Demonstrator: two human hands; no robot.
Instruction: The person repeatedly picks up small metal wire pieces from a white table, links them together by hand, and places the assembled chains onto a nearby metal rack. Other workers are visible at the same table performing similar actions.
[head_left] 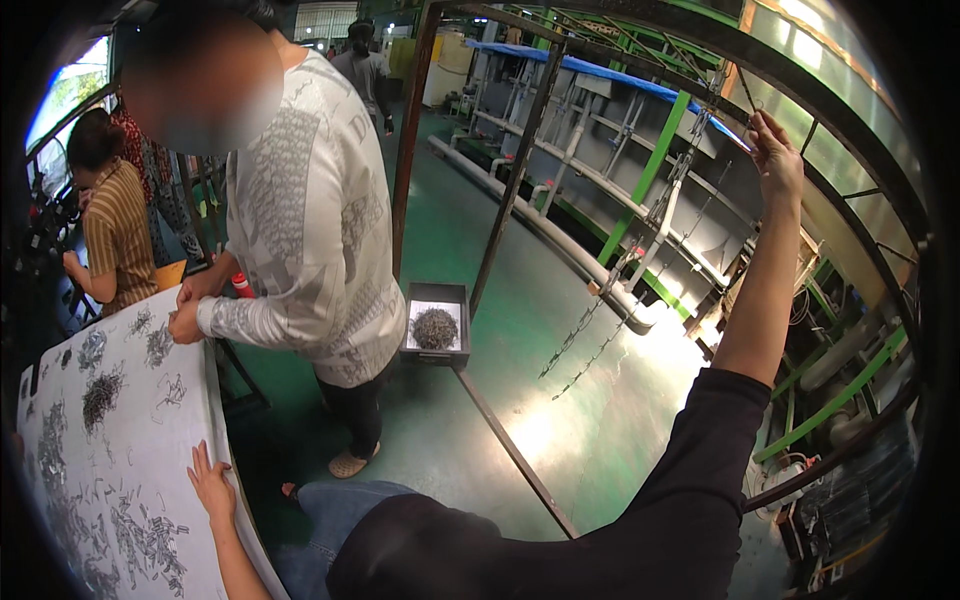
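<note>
My left hand point(212, 485) lies with its fingers spread on the edge of a white-topped table point(205, 400). Small metal pieces point(145, 530) are scattered over the tabletop, some of them in loose heaps. High on the right, my right hand point(776, 158) is raised on an outstretched arm. Its fingers pinch the lower end of a thin dark wire point(746, 88) hanging by the dark metal frame. What else the fingertips may hold is too small to make out. Close by, a strand of chain with clips point(662, 205) hangs from the same frame.
Across the table corner stands a person in a patterned light top point(310, 200), hands together over the table. A grey bin point(436, 355) with a pile of small metal pieces sits beyond. Frame posts point(515, 170) rise nearby; a low bar point(515, 450) crosses the green floor. Others work behind.
</note>
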